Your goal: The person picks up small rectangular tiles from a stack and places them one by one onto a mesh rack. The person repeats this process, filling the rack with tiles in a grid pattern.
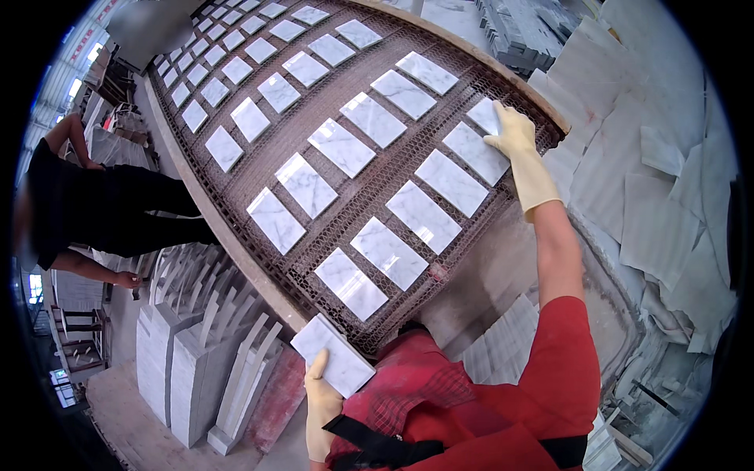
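Observation:
White marble tiles with grey veins lie in rows on a brown wire-mesh conveyor belt (355, 253). My left hand (320, 396), in a cream rubber glove, grips a marble tile (334, 357) at the belt's near end, in front of my body. Whether more tiles lie beneath that one is hard to make out. My right arm reaches out to the belt's right side. There my right hand (517, 135), gloved the same way, has its fingers and thumb around the edge of the end tile (484, 116) in the nearest row. Part of that tile is covered by the glove.
Raised side rails (228, 259) border the belt. To the left stands a person in dark clothes (118, 208). Upright stone slabs (196, 369) fill the lower left. Broken flat stone sheets (660, 212) lie to the right, and stacked strips (522, 35) sit at the far right.

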Demonstrator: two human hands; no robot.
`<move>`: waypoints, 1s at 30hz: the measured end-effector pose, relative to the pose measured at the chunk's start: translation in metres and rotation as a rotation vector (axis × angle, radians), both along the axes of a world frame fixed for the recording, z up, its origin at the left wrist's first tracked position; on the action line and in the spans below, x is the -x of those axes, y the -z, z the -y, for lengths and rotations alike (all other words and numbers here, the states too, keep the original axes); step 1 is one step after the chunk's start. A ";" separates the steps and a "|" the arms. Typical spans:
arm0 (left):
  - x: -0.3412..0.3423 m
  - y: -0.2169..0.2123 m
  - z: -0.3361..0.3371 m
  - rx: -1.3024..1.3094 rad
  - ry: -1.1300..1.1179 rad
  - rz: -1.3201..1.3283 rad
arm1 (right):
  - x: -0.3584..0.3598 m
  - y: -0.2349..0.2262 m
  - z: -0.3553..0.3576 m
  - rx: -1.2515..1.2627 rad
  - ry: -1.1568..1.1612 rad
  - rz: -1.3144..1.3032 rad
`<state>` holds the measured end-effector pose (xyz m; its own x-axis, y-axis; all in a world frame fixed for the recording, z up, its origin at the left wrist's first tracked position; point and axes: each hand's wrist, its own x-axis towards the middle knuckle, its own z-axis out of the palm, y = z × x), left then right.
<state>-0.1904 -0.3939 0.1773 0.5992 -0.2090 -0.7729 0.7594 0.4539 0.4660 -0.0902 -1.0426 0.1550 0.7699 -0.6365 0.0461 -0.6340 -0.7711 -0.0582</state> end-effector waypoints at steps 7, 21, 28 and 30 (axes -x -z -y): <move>0.003 0.001 0.003 -0.024 -0.043 0.036 | 0.000 0.041 0.009 0.108 -0.034 0.040; 0.000 0.001 -0.019 0.157 -0.103 0.060 | 0.015 0.076 0.036 0.357 -0.276 0.044; 0.008 0.014 -0.035 0.158 -0.138 0.066 | -0.013 0.062 0.012 0.147 -0.130 -0.021; 0.008 0.015 -0.042 0.169 -0.150 0.072 | -0.017 0.058 0.000 0.124 -0.110 0.009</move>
<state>-0.1988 -0.3515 0.1627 0.6855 -0.2360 -0.6887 0.6452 0.6353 0.4244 -0.0730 -1.0422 0.0968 0.8338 -0.5375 0.1259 -0.5453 -0.8374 0.0363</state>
